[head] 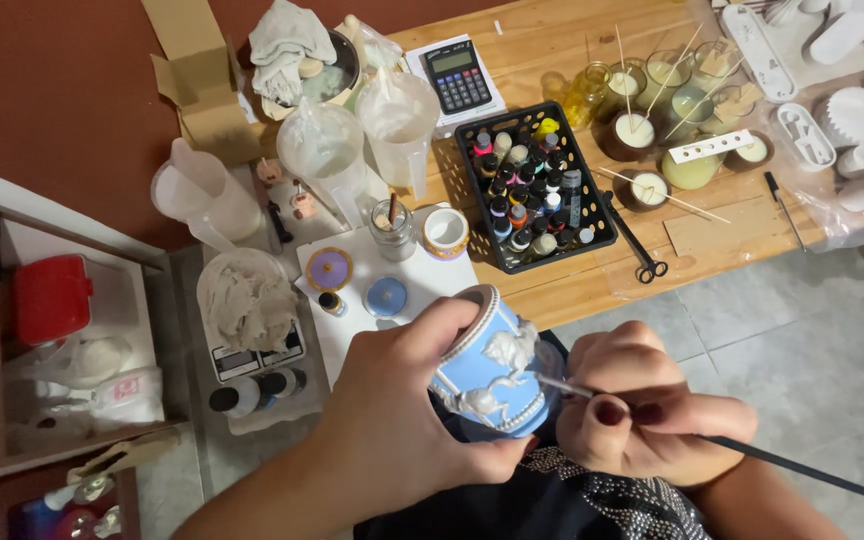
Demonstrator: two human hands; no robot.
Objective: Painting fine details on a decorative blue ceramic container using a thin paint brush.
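In the lower middle of the frame the left hand (392, 420) wraps its fingers tight around a pale blue jar (482, 365) with raised white horse figures and a white beaded rim, tilted so its mouth faces upper left; what is inside the jar cannot be seen. Just right of it the right hand (642, 410) pinches closed on a thin dark-handled brush (752, 455), whose pale tip touches the white relief on the jar and whose handle runs off toward the lower right corner. Above the hands, on a white sheet (352, 340), lie two round lids, one lilac with a gold edge (330, 269) and one blue (386, 297), beside a small glass jar holding a brush (393, 228) and one white cup with a patterned band (445, 233), seemingly empty. To the left a clear bowl of grey-white paste (247, 300) sits on a scale. Upper centre, a black crate (537, 185) is packed with many small paint bottles, too crowded to count. Behind it a calculator (457, 75) lies flat. Upper right, about seven glass candle pots (652, 110) hold pale wax with wooden sticks across them. Black scissors (642, 245) lie on the wooden table (572, 290). White moulds at the far upper right are cut off by the frame edge
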